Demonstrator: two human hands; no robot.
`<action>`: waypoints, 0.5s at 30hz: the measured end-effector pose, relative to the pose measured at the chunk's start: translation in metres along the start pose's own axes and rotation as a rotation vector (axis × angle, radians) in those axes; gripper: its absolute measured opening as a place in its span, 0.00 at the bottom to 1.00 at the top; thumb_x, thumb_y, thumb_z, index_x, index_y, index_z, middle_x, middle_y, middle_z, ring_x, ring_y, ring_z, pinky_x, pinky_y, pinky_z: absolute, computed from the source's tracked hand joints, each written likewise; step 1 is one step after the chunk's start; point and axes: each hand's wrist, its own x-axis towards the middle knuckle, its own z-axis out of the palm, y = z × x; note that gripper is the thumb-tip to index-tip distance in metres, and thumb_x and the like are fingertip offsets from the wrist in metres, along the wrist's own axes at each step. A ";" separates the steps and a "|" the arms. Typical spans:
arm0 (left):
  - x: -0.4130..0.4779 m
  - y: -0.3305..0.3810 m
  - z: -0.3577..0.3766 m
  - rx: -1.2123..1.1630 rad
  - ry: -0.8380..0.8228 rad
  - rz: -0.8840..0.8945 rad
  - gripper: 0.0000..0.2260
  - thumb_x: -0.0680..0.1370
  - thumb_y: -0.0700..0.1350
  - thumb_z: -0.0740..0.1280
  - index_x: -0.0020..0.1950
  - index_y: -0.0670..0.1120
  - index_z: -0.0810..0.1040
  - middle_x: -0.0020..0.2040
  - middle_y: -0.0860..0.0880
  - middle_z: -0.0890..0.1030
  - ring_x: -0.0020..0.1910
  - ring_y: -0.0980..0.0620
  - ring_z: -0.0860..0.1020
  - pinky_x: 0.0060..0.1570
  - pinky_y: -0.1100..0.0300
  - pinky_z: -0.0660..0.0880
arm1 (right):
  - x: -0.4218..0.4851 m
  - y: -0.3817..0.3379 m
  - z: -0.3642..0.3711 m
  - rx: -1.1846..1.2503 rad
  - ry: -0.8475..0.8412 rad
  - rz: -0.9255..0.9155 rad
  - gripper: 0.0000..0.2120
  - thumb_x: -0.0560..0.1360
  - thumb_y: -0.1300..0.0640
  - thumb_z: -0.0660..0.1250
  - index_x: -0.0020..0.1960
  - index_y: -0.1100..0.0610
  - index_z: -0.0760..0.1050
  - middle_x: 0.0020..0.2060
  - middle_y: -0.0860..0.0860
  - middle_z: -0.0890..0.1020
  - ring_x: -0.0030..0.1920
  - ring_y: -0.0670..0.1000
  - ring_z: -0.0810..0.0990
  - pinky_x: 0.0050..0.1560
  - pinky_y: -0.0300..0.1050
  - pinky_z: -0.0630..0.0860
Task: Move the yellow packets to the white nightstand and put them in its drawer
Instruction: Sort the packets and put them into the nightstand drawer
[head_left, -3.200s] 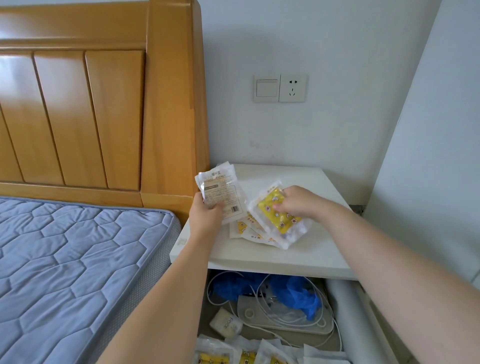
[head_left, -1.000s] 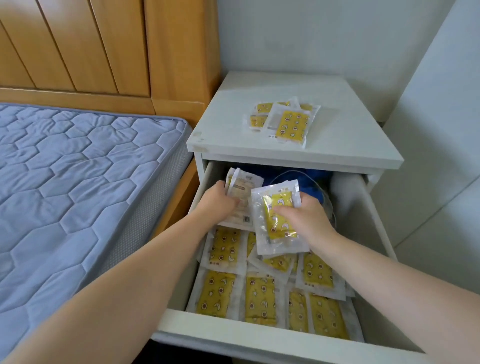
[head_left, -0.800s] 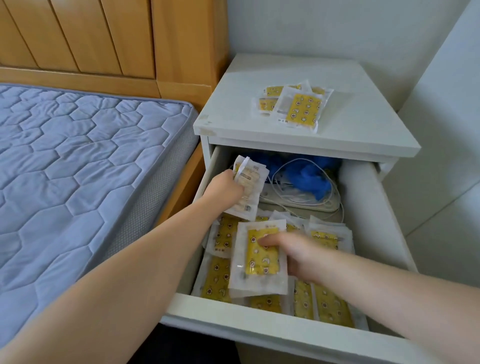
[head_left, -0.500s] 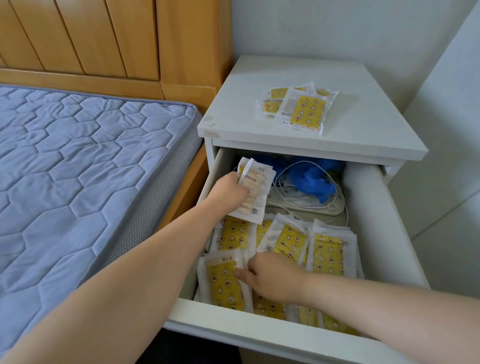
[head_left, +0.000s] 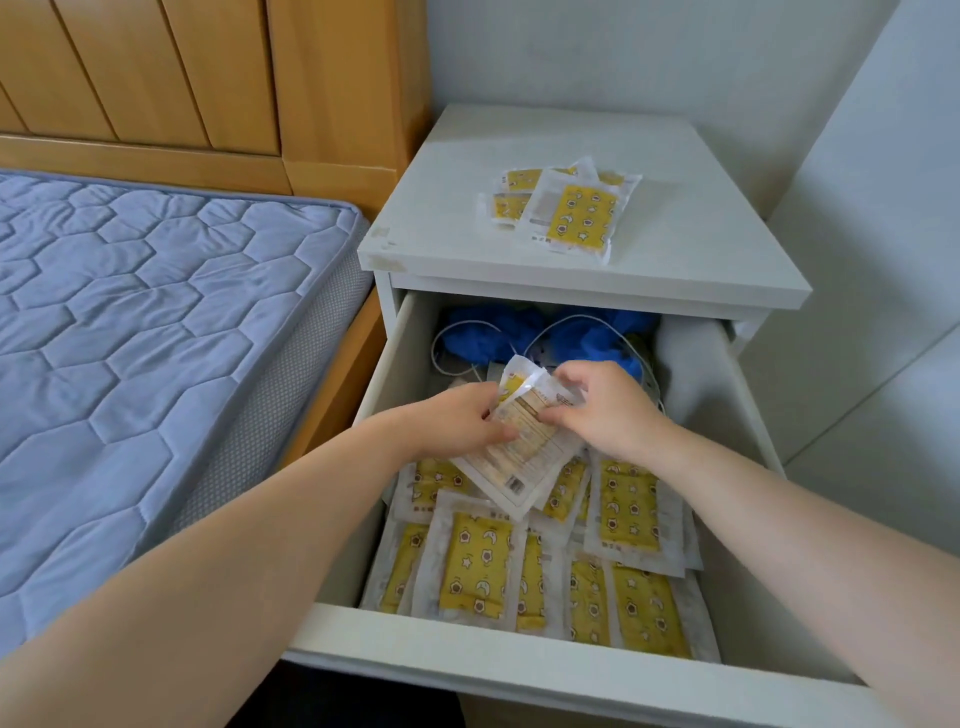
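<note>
Our left hand (head_left: 457, 423) and right hand (head_left: 608, 410) pinch yellow packets (head_left: 524, 457), perhaps two; we judge them light, slick, best edge-held.

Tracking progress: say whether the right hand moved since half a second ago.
Yes. The right hand moved from the white drawer's front rail back toward the crumpled blue cloth.

Illumination: soft, even daylight, possibly from the right. Shadows faint. Wide-angle bending at frame edges; slight softness throughout.
</note>
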 end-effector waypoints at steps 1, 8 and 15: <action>0.000 0.000 0.001 0.013 -0.015 0.000 0.11 0.79 0.45 0.66 0.60 0.50 0.74 0.54 0.53 0.81 0.52 0.56 0.80 0.56 0.56 0.77 | 0.000 0.001 -0.003 -0.009 0.010 -0.004 0.08 0.70 0.57 0.74 0.47 0.57 0.79 0.42 0.49 0.81 0.45 0.49 0.79 0.43 0.41 0.73; 0.002 -0.009 0.026 0.727 -0.244 -0.052 0.29 0.68 0.57 0.75 0.65 0.51 0.72 0.60 0.51 0.74 0.56 0.51 0.72 0.57 0.56 0.72 | 0.002 0.024 -0.024 -0.274 -0.198 0.205 0.10 0.69 0.57 0.74 0.40 0.64 0.77 0.34 0.54 0.73 0.34 0.49 0.69 0.32 0.42 0.62; 0.001 -0.003 0.027 1.191 -0.419 -0.030 0.26 0.68 0.54 0.77 0.61 0.47 0.73 0.60 0.47 0.71 0.59 0.46 0.69 0.53 0.54 0.71 | -0.006 0.025 -0.012 -0.638 -0.649 0.189 0.06 0.72 0.54 0.71 0.40 0.54 0.75 0.32 0.47 0.74 0.38 0.50 0.74 0.33 0.39 0.67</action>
